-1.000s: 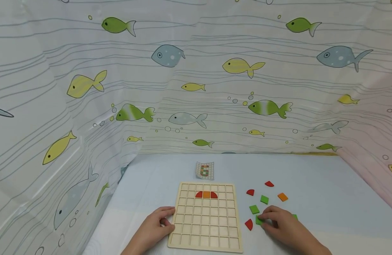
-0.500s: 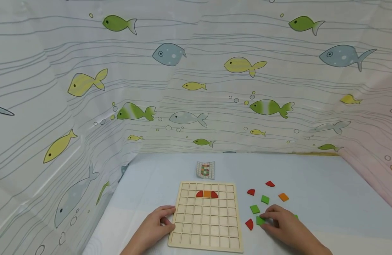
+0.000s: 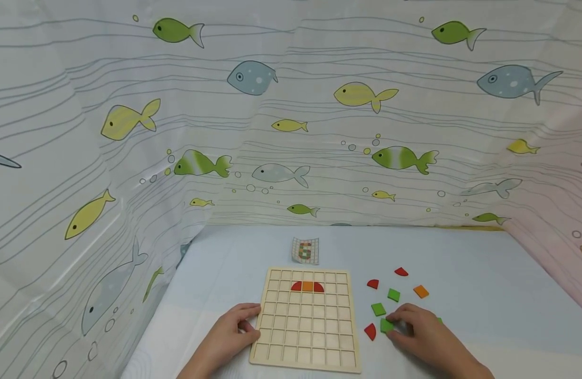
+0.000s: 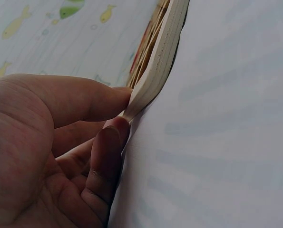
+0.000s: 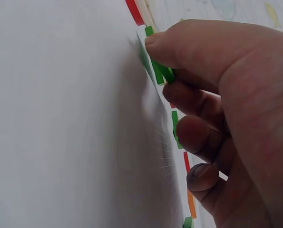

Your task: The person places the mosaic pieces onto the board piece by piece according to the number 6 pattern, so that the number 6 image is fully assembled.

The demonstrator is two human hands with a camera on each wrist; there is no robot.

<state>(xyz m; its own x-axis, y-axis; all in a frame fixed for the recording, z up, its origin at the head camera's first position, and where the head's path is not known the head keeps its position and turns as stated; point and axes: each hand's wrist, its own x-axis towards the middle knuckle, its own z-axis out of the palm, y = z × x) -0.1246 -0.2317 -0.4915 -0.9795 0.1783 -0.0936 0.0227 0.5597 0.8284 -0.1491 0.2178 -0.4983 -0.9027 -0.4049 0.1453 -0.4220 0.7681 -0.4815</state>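
Note:
In the head view, a wooden grid board (image 3: 305, 329) lies on the table, with two red quarter-circle tiles (image 3: 297, 286) and an orange square tile (image 3: 308, 286) between them in one row. My left hand (image 3: 230, 332) holds the board's left edge; the left wrist view shows thumb and curled fingers against the board rim (image 4: 155, 71). To the right of the board, my right hand (image 3: 421, 331) pinches a green square tile (image 3: 387, 326) between thumb and index finger. Seen from the right wrist, the thumb covers part of that green tile (image 5: 167, 72), and the other fingers are curled.
Around the right hand lie green square tiles (image 3: 378, 309), red quarter-circle tiles (image 3: 370, 331) and an orange square tile (image 3: 421, 291). Another green tile (image 3: 440, 320) is mostly hidden behind the hand. A small pattern card (image 3: 305, 251) sits beyond the board. Fish-print sheets (image 3: 319, 105) enclose the table.
The head view has shifted very slightly. Both hands stay in nearly the same place, the left at the board and the right at the green tile.

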